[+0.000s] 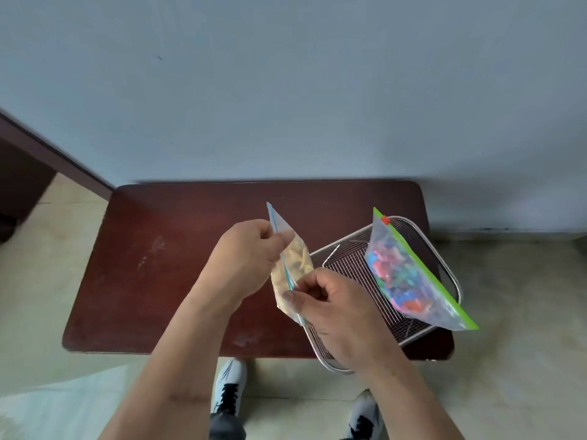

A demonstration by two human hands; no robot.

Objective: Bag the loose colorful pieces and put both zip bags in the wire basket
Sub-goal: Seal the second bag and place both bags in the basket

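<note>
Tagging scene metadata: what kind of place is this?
Probably a plain room in a home or office, not a lab: a small dark wooden table against a bare pale wall, tiled floor, and a wire basket of household type.

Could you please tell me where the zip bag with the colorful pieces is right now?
The zip bag of colorful pieces lies in the wire basket at the table's right end, right of both hands; its green zip edge overhangs the basket's right rim.

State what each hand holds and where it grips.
Both hold the small zip bag of yellowish pieces along its blue zip edge: left hand near the far end, right hand near the near end.
</note>
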